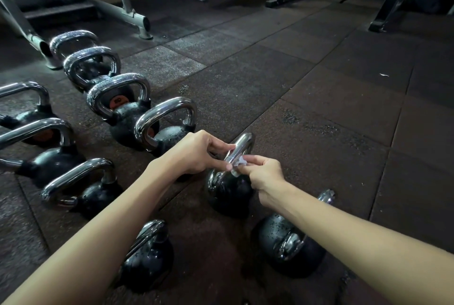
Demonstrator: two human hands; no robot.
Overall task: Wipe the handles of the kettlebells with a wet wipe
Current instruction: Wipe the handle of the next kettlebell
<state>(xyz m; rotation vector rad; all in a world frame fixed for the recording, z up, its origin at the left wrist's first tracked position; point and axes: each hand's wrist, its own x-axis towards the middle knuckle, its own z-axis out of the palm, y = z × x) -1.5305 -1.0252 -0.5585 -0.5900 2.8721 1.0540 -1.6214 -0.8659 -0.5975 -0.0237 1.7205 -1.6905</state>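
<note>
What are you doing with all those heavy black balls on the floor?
A person is wiping one kettlebell on the rubber gym floor. The left hand holds its chrome handle, and the right hand pinches a small wet wipe against it. Other kettlebells stand in rows nearby.

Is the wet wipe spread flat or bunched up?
Bunched: the right hand pinches the wet wipe as a small crumpled wad against the kettlebell handle.
</note>
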